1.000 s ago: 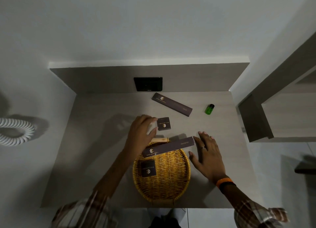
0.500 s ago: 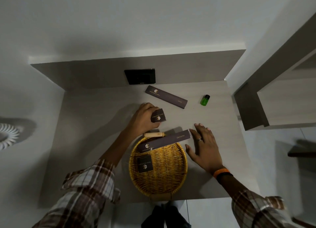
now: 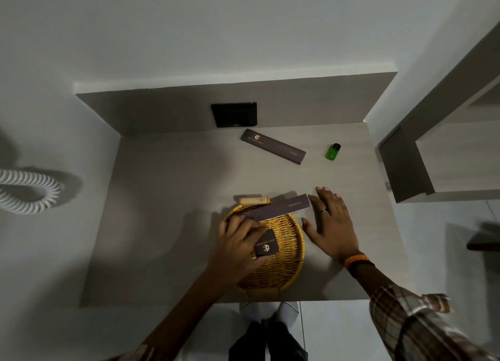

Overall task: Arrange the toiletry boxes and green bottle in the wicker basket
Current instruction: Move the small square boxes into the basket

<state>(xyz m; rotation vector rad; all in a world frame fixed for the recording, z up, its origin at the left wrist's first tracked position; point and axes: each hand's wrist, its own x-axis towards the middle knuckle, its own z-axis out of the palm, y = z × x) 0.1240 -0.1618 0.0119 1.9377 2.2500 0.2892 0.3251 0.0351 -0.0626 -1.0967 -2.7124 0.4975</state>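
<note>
We note the left hand (image 3: 238, 248) grasping a small square box (image 3: 266, 244) over the wicker basket (image 3: 289, 260); right hand (image 3: 331, 225) flat, fingers released, on the worktop (image 3: 167, 198).

Grey table (image 3: 167, 225) carries wicker basket (image 3: 293, 255), long box (image 3: 273, 149), green bottle (image 3: 332, 152), perhaps a cork (image 3: 253, 200).

A hotel room is suggested. Matching dark toiletry boxes (image 3: 273, 149) printed with a gold hotel crest, one of them labelled "Dental Kit" (image 3: 281, 207), are laid out with a miniature green bottle (image 3: 332, 152) and a wicker basket (image 3: 290, 252) on a built-in wood-grain desk (image 3: 167, 203). A black wall socket plate (image 3: 234, 114) is set into the back panel, and a coiled white cord (image 3: 27, 191) is seen against the plain wall.
</note>
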